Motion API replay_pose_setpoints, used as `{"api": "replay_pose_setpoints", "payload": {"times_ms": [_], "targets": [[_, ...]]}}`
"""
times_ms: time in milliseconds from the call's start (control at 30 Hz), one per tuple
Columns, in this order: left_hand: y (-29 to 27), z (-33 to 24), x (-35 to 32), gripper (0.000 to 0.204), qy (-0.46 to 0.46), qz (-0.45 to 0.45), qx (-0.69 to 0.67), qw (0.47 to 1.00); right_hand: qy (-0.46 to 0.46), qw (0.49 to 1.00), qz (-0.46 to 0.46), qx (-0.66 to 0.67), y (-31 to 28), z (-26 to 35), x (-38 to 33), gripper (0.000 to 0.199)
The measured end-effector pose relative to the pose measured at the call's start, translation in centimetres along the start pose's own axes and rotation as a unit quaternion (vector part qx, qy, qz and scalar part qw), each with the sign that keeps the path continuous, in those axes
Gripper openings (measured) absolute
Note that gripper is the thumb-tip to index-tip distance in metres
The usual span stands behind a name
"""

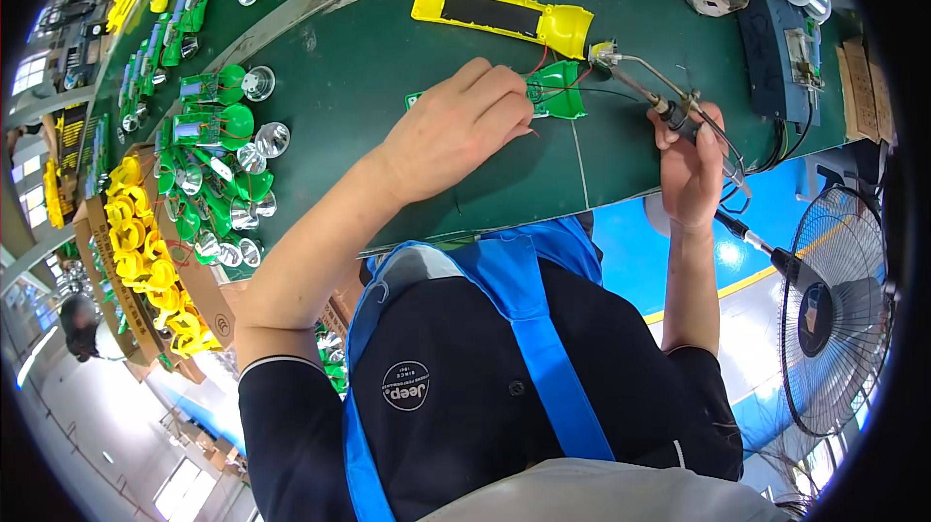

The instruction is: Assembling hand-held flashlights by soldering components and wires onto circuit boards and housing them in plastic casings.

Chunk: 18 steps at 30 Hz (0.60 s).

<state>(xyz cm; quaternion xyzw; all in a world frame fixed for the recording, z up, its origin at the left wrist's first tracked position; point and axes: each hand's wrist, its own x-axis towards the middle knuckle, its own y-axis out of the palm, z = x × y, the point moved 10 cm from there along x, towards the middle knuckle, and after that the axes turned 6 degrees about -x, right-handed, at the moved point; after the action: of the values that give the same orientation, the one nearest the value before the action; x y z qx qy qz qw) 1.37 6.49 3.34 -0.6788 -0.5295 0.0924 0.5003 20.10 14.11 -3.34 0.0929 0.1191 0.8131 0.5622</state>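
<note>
- Head view: the left hand (454,129) lies palm-down on the dark green tabletop (388,66), its fingers (509,100) curled close together and pressing down on a green plastic housing (558,90), which sits on the tabletop just below the yellow shell.
- Thin red wires (536,64) run from the green plastic housing up toward the yellow shell and out beside the left knuckles.
- The right hand (690,168) grips a soldering iron (669,107), fingers wrapped tight around its handle; the iron's metal tip (606,54) points left and meets a small part at the round end of the yellow shell.
- The iron's cable (752,231) trails down past the right wrist, off the tabletop edge.
- The yellow shell (504,16), a long flashlight-body half with a dark rectangular inset, lies flat near the far side of the tabletop, just above the green plastic housing.
- To the left, rows of further green housings (208,124) and shiny silver reflectors (259,82) cover the tabletop.
- At the far left edge, a cardboard box (97,260) holds a heap of yellow parts (145,250).
- A standing fan (839,313) stands at the lower right, over a blue floor (635,260).
- The person wears a black shirt under a blue apron (529,318).
</note>
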Motion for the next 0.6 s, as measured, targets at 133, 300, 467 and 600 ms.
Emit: {"api": "replay_pose_setpoints", "payload": {"times_ms": [133, 300, 467, 600], "targets": [[-0.3, -0.1, -0.1, 0.020, -0.043, -0.031, 0.071, 0.996, 0.024, 0.999, 0.007, -0.044, 0.6, 0.2, -0.3, 0.022], [-0.6, 1.0, -0.8, 0.027, -0.127, -0.103, 0.105, 0.981, 0.030, 0.984, -0.009, -0.175, 1.8, 0.2, -1.0, 0.021], [-0.5, 1.1, -0.9, 0.021, -0.124, -0.103, 0.107, 0.981, 0.034, 0.974, -0.004, -0.224, 2.2, 0.0, -0.9, 0.018], [-0.7, 1.2, -0.8, 0.027, -0.140, -0.115, 0.082, 0.980, 0.035, 0.974, 0.008, -0.225, 2.6, 0.0, -1.0, 0.018]]}}
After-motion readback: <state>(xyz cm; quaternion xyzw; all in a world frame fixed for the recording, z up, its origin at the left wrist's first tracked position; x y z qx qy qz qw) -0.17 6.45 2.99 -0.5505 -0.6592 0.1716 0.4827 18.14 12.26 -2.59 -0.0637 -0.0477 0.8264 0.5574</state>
